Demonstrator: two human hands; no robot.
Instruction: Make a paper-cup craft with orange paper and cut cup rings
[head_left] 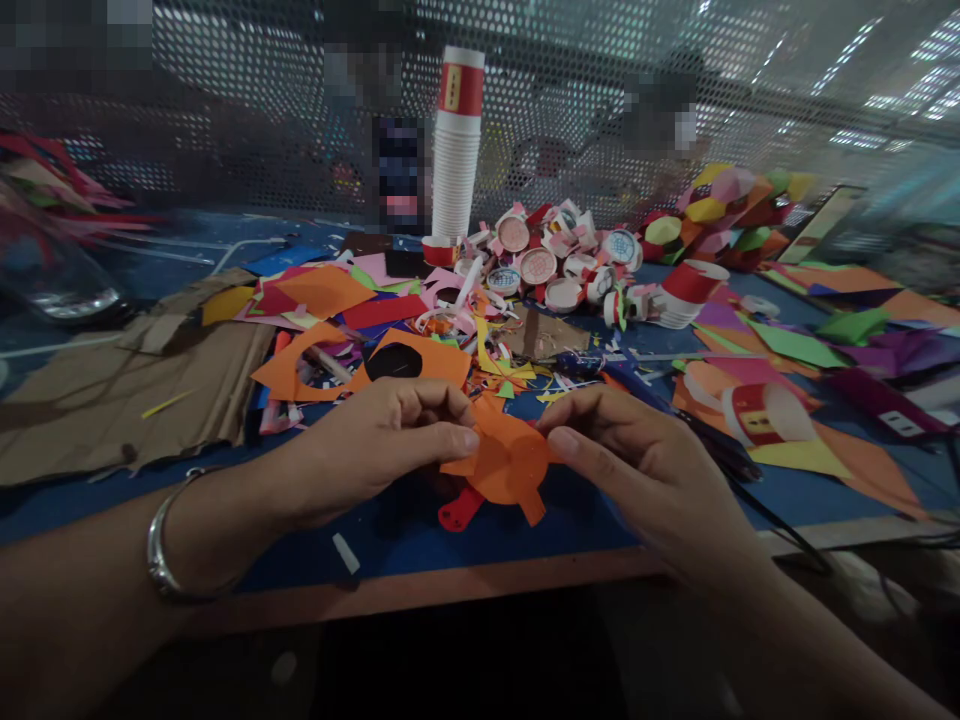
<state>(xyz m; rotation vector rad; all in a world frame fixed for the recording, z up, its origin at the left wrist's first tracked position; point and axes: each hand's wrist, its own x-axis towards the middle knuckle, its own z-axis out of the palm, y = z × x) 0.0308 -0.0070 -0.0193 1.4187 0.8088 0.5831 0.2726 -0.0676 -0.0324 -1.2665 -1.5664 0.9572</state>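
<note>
Between my two hands is an orange paper cutout (511, 460), a round body with small tabs sticking out and a red piece (459, 511) at its lower left. My left hand (382, 440) pinches the cutout's left edge between thumb and fingers. On the opposite edge, the thumb and fingers of my right hand (637, 460) close on another tab. The cutout hangs just over the blue table (300, 560) near its front edge. Just behind it lies an orange sheet (442, 360) with a round hole cut in it.
Corrugated cardboard (135, 400) covers the table's left. A tall stack of paper cups (454, 150) stands at the back, beside a heap of cut cup bottoms (537, 266). Coloured paper scraps (322, 290) lie about. On the right are a cut cup ring (765, 415) and a dark cable (780, 525).
</note>
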